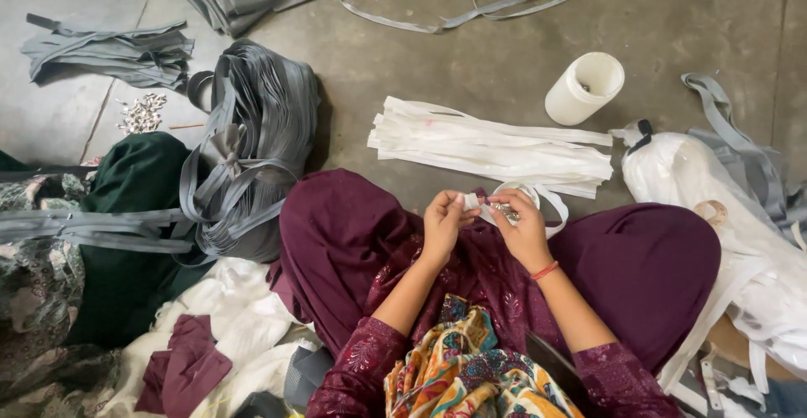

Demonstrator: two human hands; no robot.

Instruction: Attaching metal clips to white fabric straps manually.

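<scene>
A white cylindrical cup [583,88] lies tipped on the concrete floor [504,56], its open mouth showing something small inside that cannot be made out. Just beside it, a stack of flat white strips [492,145] stretches across the floor in front of the person's knees.

Over the maroon-clad lap, the left hand [442,220] is closed in a pinch on one end of a white strip [538,195], and the right hand [523,224] is curled round the same strip where small metal pieces [504,210] glint between the fingers. The strip loops out beyond the right hand.

To the left lies a large bundle of grey straps [252,132], with a little heap of metal clips [143,113] near it. A white tied bag [714,199] sits at the right, and loose grey tape [487,2] lies further off.
</scene>
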